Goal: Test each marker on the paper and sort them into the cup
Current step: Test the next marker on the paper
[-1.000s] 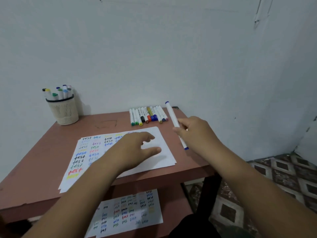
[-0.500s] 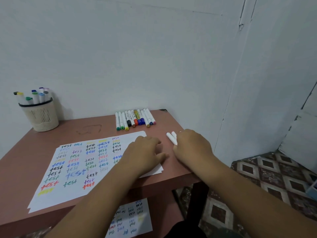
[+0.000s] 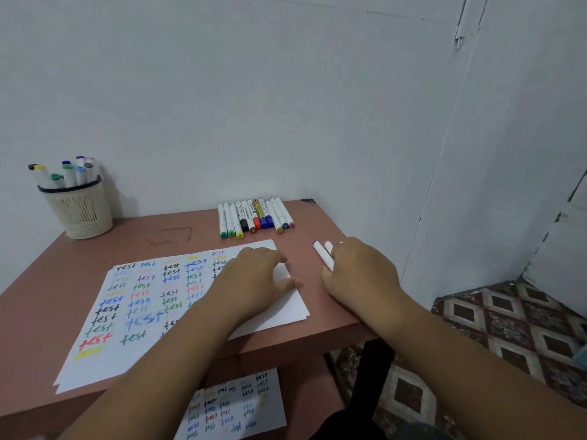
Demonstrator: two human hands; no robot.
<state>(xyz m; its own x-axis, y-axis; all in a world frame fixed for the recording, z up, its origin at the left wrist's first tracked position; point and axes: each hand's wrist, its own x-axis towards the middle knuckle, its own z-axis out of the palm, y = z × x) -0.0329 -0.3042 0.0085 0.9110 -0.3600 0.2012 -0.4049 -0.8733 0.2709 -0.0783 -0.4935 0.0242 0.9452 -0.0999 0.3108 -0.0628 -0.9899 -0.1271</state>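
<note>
A sheet of white paper (image 3: 133, 312) covered in coloured "test" words lies on the brown table (image 3: 178, 230). My left hand (image 3: 254, 281) rests on the paper's right part with relaxed fingers. To the right of the paper my right hand (image 3: 359, 271) lies low over white markers (image 3: 323, 257) on the table, thumb and fingers curled round one of them; only their far ends show. A row of several capped markers (image 3: 254, 217) lies at the table's back. The mesh cup (image 3: 79, 208) at the back left holds several markers.
A wall runs right behind the table. The table's right edge is just beyond my right hand, with patterned floor (image 3: 508, 328) below. A second written sheet (image 3: 235, 404) lies on a lower shelf under the table.
My right hand has brought the blue-tipped white marker down from above the table to lie beside another white marker. The left hand has stayed on the paper. My view has shifted right.
</note>
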